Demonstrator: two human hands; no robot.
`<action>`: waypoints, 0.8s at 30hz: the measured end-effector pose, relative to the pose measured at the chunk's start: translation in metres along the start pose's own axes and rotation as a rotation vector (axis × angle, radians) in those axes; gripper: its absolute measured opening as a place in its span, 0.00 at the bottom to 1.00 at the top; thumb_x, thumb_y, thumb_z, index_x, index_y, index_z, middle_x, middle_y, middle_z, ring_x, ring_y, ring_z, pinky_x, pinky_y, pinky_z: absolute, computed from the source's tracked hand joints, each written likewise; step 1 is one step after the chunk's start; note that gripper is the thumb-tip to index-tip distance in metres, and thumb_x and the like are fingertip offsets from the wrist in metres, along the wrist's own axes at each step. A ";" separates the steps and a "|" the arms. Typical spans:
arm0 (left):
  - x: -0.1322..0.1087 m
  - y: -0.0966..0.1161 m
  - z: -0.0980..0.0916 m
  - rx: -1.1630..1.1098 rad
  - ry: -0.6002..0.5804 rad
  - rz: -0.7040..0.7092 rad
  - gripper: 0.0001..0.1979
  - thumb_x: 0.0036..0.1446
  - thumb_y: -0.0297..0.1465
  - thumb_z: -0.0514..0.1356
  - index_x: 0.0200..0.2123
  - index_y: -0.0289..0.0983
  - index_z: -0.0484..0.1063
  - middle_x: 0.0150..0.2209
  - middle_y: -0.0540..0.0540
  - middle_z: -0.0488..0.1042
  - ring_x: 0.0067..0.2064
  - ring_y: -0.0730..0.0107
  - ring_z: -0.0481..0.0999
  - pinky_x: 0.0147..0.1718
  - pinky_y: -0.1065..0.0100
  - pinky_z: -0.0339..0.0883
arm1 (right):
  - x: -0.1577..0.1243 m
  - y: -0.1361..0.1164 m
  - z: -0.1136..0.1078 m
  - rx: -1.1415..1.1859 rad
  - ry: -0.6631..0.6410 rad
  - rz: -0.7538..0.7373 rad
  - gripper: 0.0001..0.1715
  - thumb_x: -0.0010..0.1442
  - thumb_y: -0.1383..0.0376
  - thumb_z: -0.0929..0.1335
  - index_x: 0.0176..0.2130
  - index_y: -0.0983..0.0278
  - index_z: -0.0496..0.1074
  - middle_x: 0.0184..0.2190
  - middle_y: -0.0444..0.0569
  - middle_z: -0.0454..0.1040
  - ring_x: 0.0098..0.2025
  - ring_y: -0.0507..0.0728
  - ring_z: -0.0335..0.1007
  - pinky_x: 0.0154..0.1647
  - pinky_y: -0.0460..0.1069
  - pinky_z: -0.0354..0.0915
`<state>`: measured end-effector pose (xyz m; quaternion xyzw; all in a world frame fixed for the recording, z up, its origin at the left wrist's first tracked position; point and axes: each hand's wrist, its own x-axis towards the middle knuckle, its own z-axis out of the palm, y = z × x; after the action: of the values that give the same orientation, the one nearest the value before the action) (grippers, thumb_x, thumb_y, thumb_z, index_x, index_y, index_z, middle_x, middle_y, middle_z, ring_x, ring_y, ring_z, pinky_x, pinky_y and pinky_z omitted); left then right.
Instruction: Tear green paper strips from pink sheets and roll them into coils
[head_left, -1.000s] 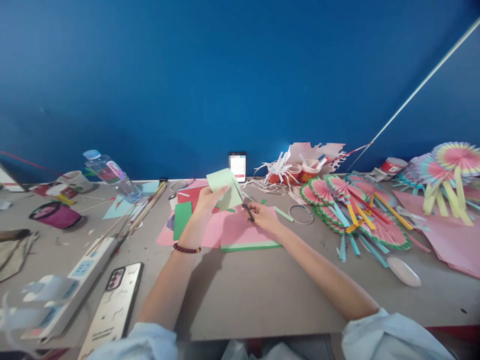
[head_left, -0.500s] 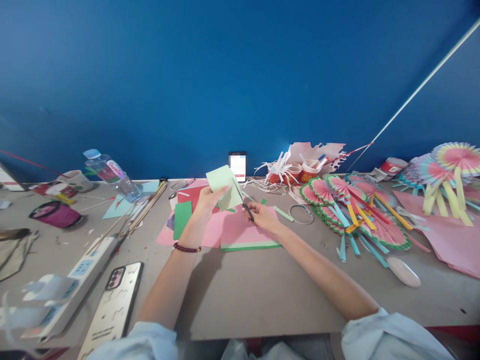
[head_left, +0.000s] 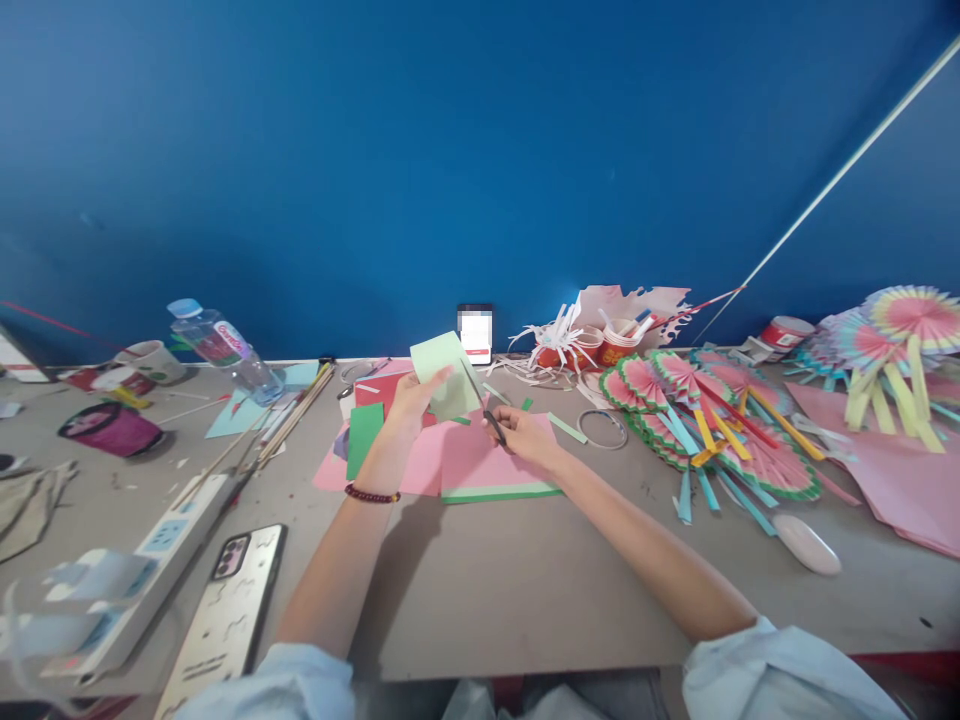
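Note:
My left hand (head_left: pixel 414 400) pinches a pale green sheet of paper (head_left: pixel 442 362) by its left side and holds it tilted above the desk. In my right hand (head_left: pixel 521 432) is a pair of scissors (head_left: pixel 495 428), its fingers closed round the dark handles. The blades point up and away along the paper's right edge; how far they are apart is too small to tell. Beneath both hands lies a layered pink sheet (head_left: pixel 495 468) with green and pale green edges showing in front. A dark green piece (head_left: pixel 365 438) rests beside my left wrist.
Pleated paper fans (head_left: pixel 720 400) spread at the right, near a white computer mouse (head_left: pixel 806 544) and a tape ring (head_left: pixel 602 429). A lit phone (head_left: pixel 475 333) leans against the blue wall. Leftward are a bottle (head_left: pixel 225 350), a power strip (head_left: pixel 154 570) and another phone (head_left: pixel 225 620).
The pale green paper and my left hand have shifted very slightly left. My right hand stays at the paper's right edge with the scissors.

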<state>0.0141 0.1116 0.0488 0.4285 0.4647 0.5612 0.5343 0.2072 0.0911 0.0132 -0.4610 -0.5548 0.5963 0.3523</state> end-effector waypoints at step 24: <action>-0.007 0.000 0.012 0.010 0.023 -0.021 0.23 0.39 0.43 0.78 0.36 0.34 0.82 0.40 0.36 0.85 0.43 0.47 0.83 0.41 0.53 0.77 | 0.000 -0.001 0.001 0.081 -0.017 -0.009 0.24 0.44 0.48 0.76 0.27 0.62 0.67 0.18 0.38 0.69 0.18 0.46 0.51 0.21 0.46 0.45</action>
<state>0.0259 0.1052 0.0513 0.4198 0.4779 0.5584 0.5325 0.2062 0.0910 0.0137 -0.4386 -0.5351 0.6208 0.3686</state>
